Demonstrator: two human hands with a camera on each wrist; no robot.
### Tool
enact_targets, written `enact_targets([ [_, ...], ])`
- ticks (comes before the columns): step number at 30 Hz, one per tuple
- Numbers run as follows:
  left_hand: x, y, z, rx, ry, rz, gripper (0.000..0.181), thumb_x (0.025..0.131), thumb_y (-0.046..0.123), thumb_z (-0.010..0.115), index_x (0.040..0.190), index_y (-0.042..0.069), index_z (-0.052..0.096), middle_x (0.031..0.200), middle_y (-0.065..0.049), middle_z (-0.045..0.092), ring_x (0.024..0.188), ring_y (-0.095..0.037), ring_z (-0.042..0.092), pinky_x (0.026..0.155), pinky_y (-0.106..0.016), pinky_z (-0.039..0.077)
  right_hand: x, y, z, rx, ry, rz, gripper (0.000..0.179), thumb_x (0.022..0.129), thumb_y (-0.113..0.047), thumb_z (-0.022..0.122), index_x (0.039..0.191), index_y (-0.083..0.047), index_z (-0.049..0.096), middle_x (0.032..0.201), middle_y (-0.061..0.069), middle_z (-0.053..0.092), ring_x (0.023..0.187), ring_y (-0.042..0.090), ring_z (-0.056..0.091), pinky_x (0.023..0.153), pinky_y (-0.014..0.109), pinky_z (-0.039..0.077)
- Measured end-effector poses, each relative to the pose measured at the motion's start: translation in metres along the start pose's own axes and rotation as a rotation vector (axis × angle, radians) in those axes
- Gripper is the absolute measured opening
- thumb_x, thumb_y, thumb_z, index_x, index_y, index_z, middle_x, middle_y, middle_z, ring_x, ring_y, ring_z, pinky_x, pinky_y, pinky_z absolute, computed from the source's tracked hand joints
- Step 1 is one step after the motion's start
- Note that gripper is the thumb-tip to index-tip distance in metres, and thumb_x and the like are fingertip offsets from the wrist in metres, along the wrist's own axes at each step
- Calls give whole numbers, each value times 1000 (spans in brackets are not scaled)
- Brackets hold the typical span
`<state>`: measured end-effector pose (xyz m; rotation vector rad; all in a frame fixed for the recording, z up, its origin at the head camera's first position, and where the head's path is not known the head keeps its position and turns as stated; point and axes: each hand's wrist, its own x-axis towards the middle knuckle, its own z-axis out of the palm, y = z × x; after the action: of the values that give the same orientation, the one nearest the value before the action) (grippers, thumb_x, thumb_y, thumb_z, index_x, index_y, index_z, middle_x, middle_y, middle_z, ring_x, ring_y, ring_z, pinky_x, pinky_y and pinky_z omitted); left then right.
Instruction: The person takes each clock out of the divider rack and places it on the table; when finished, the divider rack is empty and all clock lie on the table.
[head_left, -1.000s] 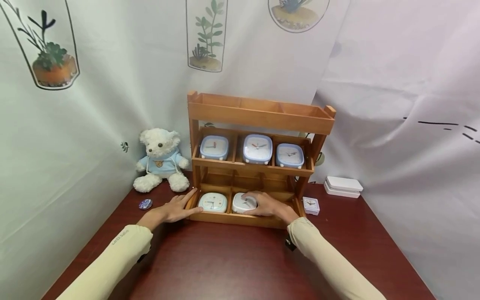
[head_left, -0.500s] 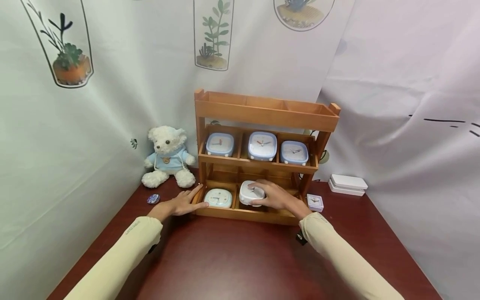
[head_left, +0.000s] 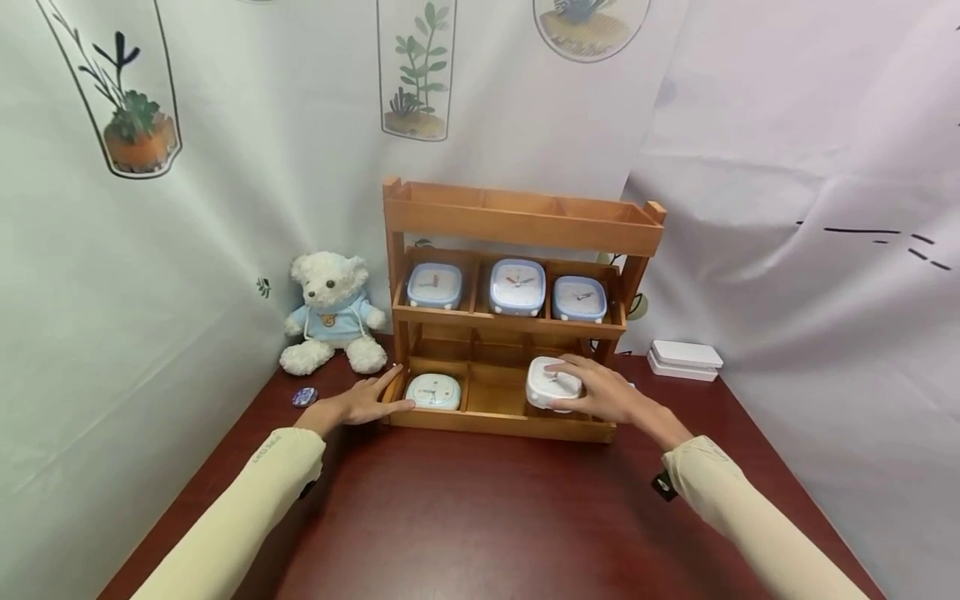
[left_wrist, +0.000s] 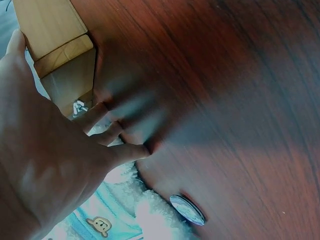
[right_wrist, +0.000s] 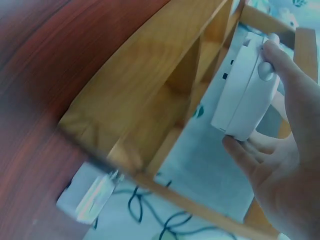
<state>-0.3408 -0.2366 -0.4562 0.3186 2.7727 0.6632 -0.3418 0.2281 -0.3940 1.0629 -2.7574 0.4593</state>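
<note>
The dark red bench (head_left: pixel 480 517) is spreading across the lower frame, giving open room up to the front edge of the wooden rack (head_left: pixel 517 229). The left hand (head_left: pixel 363 403) is resting at the rack's left end, its grip spread wide. Right of centre, the right hand (head_left: pixel 606 395) is pinching a white clock (head_left: pixel 541 387) over the bottom tier. Middle compartments are holding three blue clocks (head_left: pixel 517 287); the bottom left, a pale green clock (head_left: pixel 432 392).

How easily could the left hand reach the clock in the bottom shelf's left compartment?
Probably yes: the left hand is right beside that pale green clock, which sits uncovered, and the right hand holds the white clock farther over.
</note>
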Motion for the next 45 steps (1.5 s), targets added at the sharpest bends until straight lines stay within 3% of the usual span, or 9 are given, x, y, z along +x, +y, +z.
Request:
enact_targets([
  [11,3,-1,3,-5,-1,15,107,93,81,46,169,17,7,164,-38,16,151,-58,16,115,-74,20,-45,38,-32,0,9,83,65,91,-50,78,146,-20,62,155,22,48,140,47,47,107,66,40],
  [21,-1,-3,-1,-10,0,4,106,94,78,48,169,14,7,163,-40,15,150,-59,15,114,-74,20,-76,70,-50,-30,42,82,60,90,-36,83,141,-8,65,150,32,49,138,54,45,106,68,38],
  [27,2,-6,2,3,-7,0,107,93,80,46,169,16,4,165,-38,15,151,-57,15,116,-73,19,-95,89,-48,-48,67,48,59,85,-28,88,133,-2,68,142,36,55,128,55,54,99,67,44],
  [35,2,-6,2,4,-7,23,107,94,77,49,169,13,7,163,-40,17,150,-59,17,114,-74,21,-119,108,-32,-74,106,-1,55,78,-25,93,124,-2,72,127,24,67,113,40,65,90,52,52],
  [41,1,-3,1,7,-2,18,107,94,77,50,168,12,8,162,-40,19,149,-59,20,113,-73,24,-131,115,-20,-66,102,13,56,74,-26,95,120,-2,73,124,25,68,110,42,67,88,50,54],
  [45,1,-3,2,5,-2,20,107,94,76,50,168,12,8,162,-40,19,149,-59,20,114,-73,24,-137,118,-16,-43,60,65,54,74,-27,95,117,-4,73,127,28,65,115,48,64,91,54,52],
])
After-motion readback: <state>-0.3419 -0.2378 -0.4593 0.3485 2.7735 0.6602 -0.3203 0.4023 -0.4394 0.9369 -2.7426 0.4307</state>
